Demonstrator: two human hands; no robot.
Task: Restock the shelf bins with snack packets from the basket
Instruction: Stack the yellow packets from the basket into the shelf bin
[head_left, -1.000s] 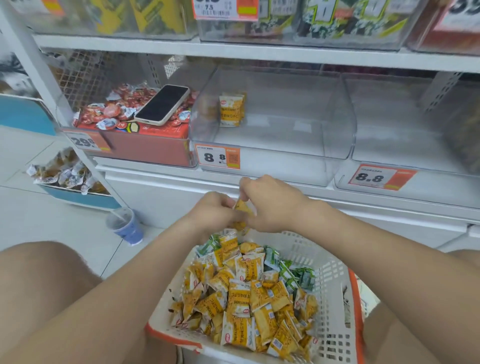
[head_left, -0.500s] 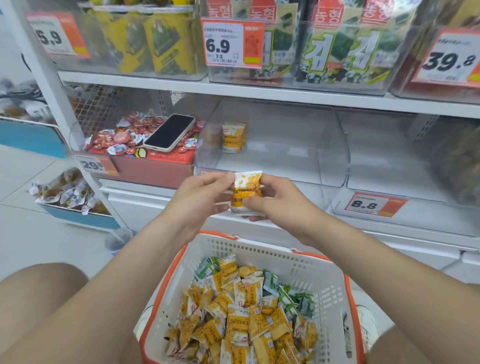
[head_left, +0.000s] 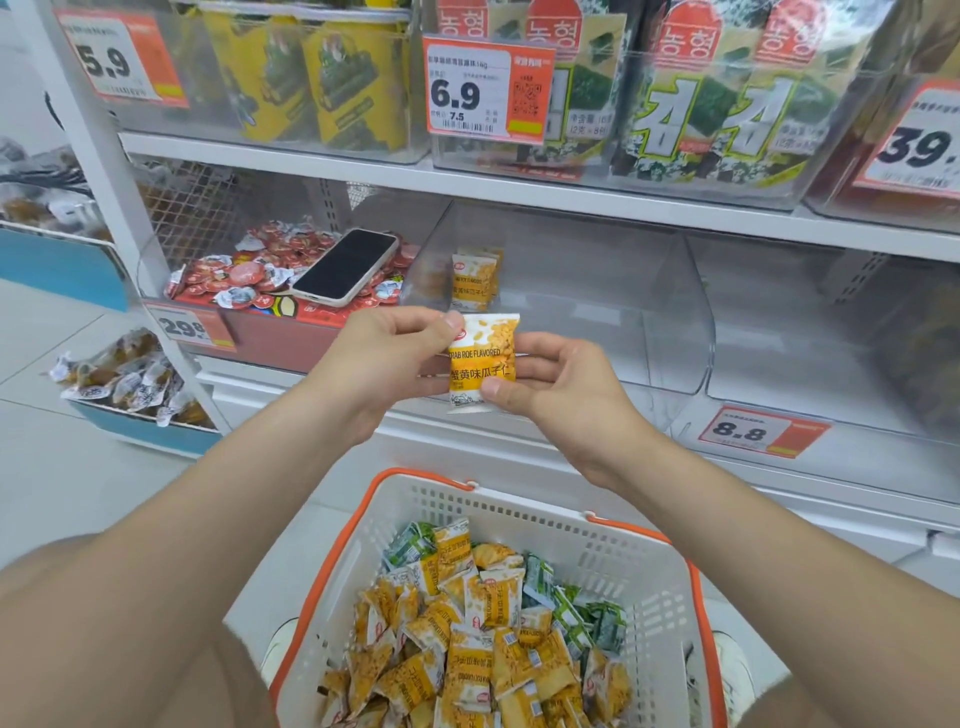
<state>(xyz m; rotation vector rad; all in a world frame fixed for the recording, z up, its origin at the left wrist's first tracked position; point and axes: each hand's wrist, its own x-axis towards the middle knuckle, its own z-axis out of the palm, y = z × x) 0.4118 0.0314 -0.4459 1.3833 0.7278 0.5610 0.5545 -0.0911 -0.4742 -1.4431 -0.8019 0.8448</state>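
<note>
A person's left hand pinches the top corner of a yellow snack packet, thumb and forefinger clamped on it, while the right hand grips its lower edge. The packet was down at the basket a second ago. It is now raised between both sets of fingers, just short of the clear bin beyond them, where matching packets stand, likely its next stop.

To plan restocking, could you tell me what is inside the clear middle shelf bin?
Upright yellow snack packets stand at the clear plastic bin's back left; the held yellow packet hides part of its front.
</note>
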